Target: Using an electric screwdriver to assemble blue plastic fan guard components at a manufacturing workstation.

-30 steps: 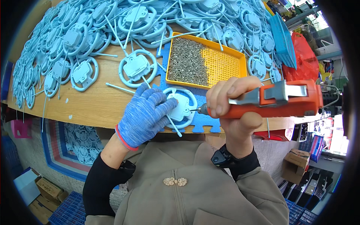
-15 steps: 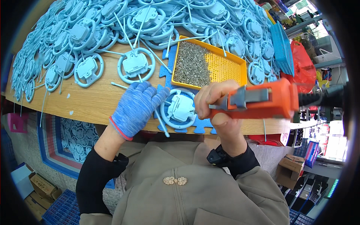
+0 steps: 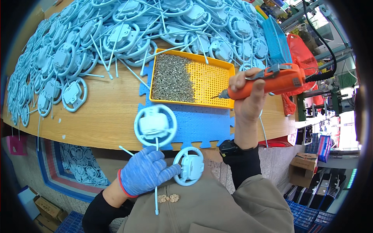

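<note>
My left hand [image 3: 145, 171], in a blue knit glove, is closed near the table's front edge. A light-blue plastic wheel-shaped part [image 3: 189, 167] is gripped at its rim, off the table in front of my body. A second light-blue wheel-shaped part [image 3: 154, 123], slightly blurred, lies over the blue foam mat, its thin stem running down into the same glove. My bare right hand [image 3: 248, 93] grips an orange electric screwdriver [image 3: 268, 82]. Its bit points left, over the right part of a yellow tray [image 3: 213, 100] holding many small screws [image 3: 171, 77].
A large heap of light-blue wheel parts [image 3: 120, 33] covers the back and left of the table [image 3: 105, 112]. The blue foam mat [image 3: 202, 126] lies under the tray. At the right are a blue basket [image 3: 276, 40] and a red bag [image 3: 301, 50]. More parts [image 3: 83, 163] fill a striped container below.
My left hand has drawn one wheel part off the mat toward my body, and a second part now trails from it. The screwdriver has moved away from the part, its bit now over the tray.
</note>
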Tool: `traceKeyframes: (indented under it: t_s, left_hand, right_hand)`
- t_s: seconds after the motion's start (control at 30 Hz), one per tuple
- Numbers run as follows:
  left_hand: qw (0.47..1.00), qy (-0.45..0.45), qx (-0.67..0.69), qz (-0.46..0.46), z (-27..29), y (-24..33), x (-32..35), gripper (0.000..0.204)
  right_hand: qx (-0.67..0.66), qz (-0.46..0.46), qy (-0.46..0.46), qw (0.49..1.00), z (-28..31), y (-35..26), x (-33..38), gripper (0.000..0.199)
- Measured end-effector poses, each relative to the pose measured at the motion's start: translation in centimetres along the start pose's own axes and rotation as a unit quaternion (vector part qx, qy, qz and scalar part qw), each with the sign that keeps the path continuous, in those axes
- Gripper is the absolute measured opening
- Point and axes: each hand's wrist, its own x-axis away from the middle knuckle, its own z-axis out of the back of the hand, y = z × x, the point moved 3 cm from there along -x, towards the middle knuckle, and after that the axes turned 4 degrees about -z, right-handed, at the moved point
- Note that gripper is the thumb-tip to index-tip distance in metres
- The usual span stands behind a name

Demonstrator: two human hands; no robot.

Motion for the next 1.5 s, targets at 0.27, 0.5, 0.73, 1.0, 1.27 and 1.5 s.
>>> traceKeyframes:
  t_s: [0.27,0.5,0.73,1.0,1.27,1.5]
  left_hand:
    - [0.994,-0.106,0.041,0.007,-2.3,0.0,-1.0,0.024]
    - [0.992,-0.12,0.047,0.003,-2.5,0.0,-1.1,0.023]
    - [0.995,-0.078,0.066,0.008,-2.6,0.0,-0.8,0.026]
    - [0.994,-0.084,0.063,0.012,-2.5,0.1,-0.3,0.025]
    - [0.996,-0.078,0.046,-0.009,-2.6,-0.2,0.5,0.023]
    - [0.997,-0.049,0.047,-0.026,-2.9,-0.3,1.1,0.023]
  right_hand:
    - [-0.073,0.015,-0.021,0.997,0.1,1.8,-0.5,0.038]
    - [-0.012,-0.013,-0.021,1.0,-0.2,2.1,-0.3,0.045]
    - [0.0,-0.016,-0.03,0.999,-0.5,2.1,-0.2,0.043]
    - [0.026,-0.005,-0.021,0.999,-1.2,1.5,-0.1,0.044]
    - [-0.013,0.005,-0.085,0.996,-7.9,-2.3,1.8,0.057]
    - [-0.109,-0.072,-0.149,0.98,-10.4,0.5,3.7,0.045]
